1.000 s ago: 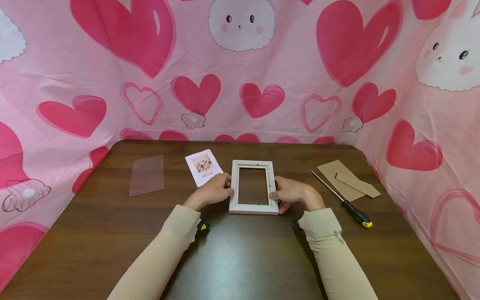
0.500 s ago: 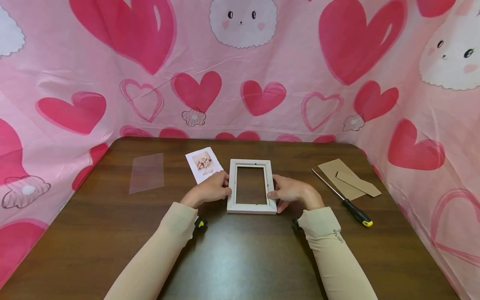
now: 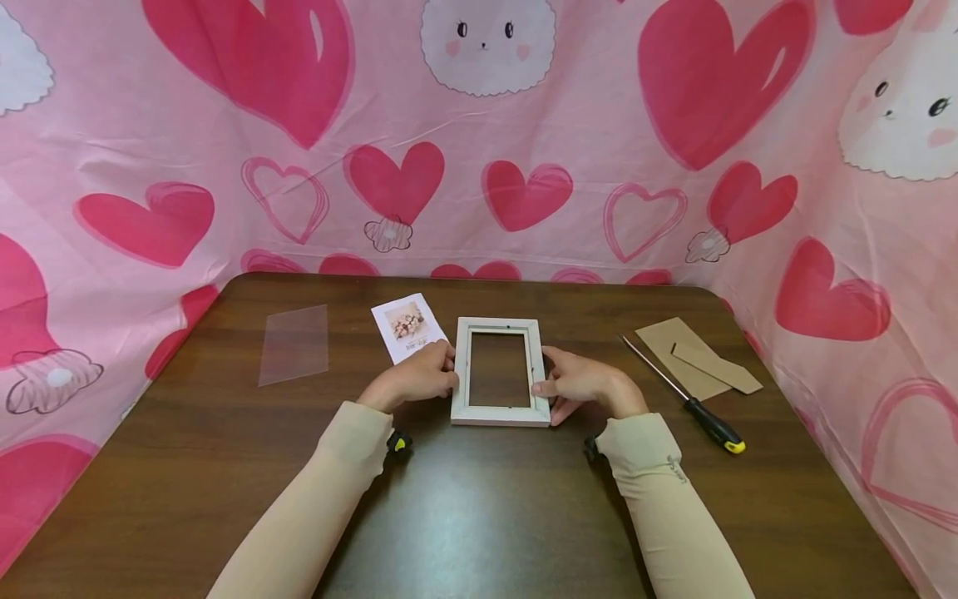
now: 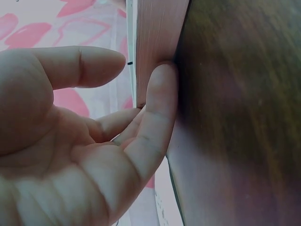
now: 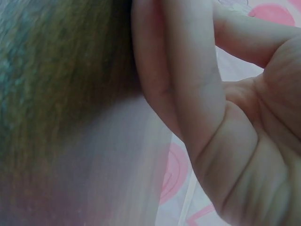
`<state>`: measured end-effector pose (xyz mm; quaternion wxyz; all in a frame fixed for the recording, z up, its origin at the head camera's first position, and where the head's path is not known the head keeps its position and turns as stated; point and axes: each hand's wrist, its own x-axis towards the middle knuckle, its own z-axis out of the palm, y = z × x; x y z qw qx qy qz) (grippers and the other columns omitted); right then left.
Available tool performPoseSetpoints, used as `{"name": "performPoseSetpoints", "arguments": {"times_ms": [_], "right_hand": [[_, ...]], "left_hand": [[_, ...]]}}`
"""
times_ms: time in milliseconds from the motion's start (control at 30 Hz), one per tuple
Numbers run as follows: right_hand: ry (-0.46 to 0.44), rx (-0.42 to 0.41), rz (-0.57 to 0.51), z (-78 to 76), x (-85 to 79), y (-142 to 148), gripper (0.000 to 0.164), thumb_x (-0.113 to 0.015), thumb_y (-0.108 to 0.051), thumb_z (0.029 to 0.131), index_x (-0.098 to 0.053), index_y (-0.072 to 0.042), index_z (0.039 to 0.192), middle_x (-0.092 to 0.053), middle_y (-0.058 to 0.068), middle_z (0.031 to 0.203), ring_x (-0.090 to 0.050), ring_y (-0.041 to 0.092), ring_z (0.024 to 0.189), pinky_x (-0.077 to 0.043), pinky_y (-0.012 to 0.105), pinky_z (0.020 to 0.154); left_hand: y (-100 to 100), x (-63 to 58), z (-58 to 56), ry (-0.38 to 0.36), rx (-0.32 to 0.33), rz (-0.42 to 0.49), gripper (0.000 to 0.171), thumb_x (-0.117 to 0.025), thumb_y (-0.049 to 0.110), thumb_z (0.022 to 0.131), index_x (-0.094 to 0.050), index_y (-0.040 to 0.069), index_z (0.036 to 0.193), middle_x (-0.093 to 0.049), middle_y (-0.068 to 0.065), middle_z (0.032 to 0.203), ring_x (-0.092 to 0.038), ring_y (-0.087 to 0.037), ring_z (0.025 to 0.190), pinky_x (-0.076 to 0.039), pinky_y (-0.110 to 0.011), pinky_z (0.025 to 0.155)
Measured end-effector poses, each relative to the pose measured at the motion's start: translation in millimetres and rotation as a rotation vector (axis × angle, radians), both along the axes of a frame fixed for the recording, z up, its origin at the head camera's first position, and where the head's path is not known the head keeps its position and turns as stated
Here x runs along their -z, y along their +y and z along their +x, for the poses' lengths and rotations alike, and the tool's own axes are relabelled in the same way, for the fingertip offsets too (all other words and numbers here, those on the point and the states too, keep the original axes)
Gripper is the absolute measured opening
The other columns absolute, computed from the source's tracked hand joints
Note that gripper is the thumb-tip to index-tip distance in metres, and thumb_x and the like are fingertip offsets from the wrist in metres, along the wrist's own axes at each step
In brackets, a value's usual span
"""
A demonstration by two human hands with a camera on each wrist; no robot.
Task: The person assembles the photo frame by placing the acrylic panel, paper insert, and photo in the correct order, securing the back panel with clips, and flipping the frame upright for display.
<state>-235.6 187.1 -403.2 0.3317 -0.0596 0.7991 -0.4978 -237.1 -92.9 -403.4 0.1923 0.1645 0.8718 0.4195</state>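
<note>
A white picture frame [image 3: 500,413] lies on the wooden table in the middle of the head view, its opening showing bare wood. My left hand [image 3: 419,376] is at its left side. In the left wrist view the fingers [image 4: 160,99] touch the frame's outer edge [image 4: 157,33], with the thumb just off its face. My right hand [image 3: 587,383] holds the right side, thumb on the face and fingers along the outer edge. The frame is out of sight in the right wrist view, where the right hand's fingers [image 5: 193,70] fill the middle.
A printed card with a flower picture [image 3: 407,323] lies beyond my left hand. Farther left is a clear sheet [image 3: 294,345]. On the right are a screwdriver [image 3: 711,423], a brown backing board [image 3: 674,337] and a brown strip [image 3: 718,370]. Pink fabric [image 3: 524,266] walls the table.
The picture frame has shifted slightly to the left, and both hands have moved with it. My left thumb now sits at the frame's edge. The other items lie unmoved.
</note>
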Motion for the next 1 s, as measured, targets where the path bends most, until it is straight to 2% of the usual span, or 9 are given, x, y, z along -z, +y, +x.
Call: {"name": "performPoseSetpoints", "arguments": {"times_ms": [333, 467, 633, 767, 867, 1000], "right_hand": [[-0.029, 0.002, -0.023, -1.4, 1.1, 3.7, 0.082, -0.065, -0.009, 0.091, -0.010, -0.018, 0.152, -0.053, 0.025, 0.100, -0.063, 0.035, 0.070, -0.055, 0.044, 0.062], [-0.055, -0.004, -0.041, -3.1, 2.0, 5.8, 0.084, -0.064, -0.010, 0.091, -0.007, -0.020, 0.153, -0.052, 0.025, 0.101, -0.063, 0.036, 0.073, -0.055, 0.044, 0.064], [-0.068, -0.002, -0.044, -2.7, 1.2, 6.8, 0.086, -0.064, -0.010, 0.091, -0.005, -0.019, 0.153, -0.052, 0.025, 0.101, -0.063, 0.035, 0.073, -0.055, 0.044, 0.065], [-0.064, -0.004, -0.037, -2.2, 0.6, 7.2, 0.087, -0.064, -0.011, 0.091, -0.004, -0.018, 0.153, -0.052, 0.024, 0.101, -0.063, 0.034, 0.072, -0.055, 0.044, 0.064], [-0.067, -0.004, -0.041, -2.7, 0.9, 6.9, 0.087, -0.064, -0.011, 0.091, -0.004, -0.019, 0.153, -0.052, 0.024, 0.100, -0.064, 0.034, 0.072, -0.055, 0.044, 0.064], [-0.069, 0.003, -0.044, -3.6, 1.5, 6.4, 0.087, -0.064, -0.010, 0.091, -0.004, -0.020, 0.153, -0.052, 0.025, 0.100, -0.063, 0.035, 0.072, -0.055, 0.044, 0.065]], "left_hand": [[-3.6, -2.8, -0.8, -0.007, 0.009, -0.017, 0.034, -0.056, 0.009, 0.090, -0.047, -0.003, 0.120, -0.059, -0.009, 0.095, -0.061, -0.018, 0.073, -0.049, -0.032, 0.073], [-8.4, -6.1, -1.5, -0.015, 0.023, 0.004, 0.035, -0.053, 0.009, 0.090, -0.047, -0.003, 0.123, -0.061, -0.010, 0.094, -0.061, -0.019, 0.076, -0.049, -0.032, 0.074], [-20.2, -14.1, -5.8, 0.003, 0.005, 0.056, 0.042, -0.051, 0.010, 0.092, -0.044, -0.003, 0.131, -0.058, -0.014, 0.104, -0.062, -0.024, 0.084, -0.051, -0.035, 0.077], [-39.1, -22.0, -13.3, 0.101, -0.080, 0.049, 0.048, -0.054, 0.014, 0.093, -0.041, 0.001, 0.137, -0.056, -0.016, 0.117, -0.058, -0.029, 0.099, -0.048, -0.041, 0.085], [-60.1, -27.5, -19.2, 0.189, -0.184, -0.013, 0.053, -0.058, 0.018, 0.093, -0.039, 0.004, 0.140, -0.053, -0.018, 0.126, -0.052, -0.031, 0.111, -0.043, -0.046, 0.091], [-93.7, -31.4, -24.5, 0.257, -0.302, -0.106, 0.064, -0.062, 0.024, 0.091, -0.033, 0.003, 0.144, -0.044, -0.022, 0.137, -0.043, -0.036, 0.122, -0.036, -0.053, 0.098]]}}
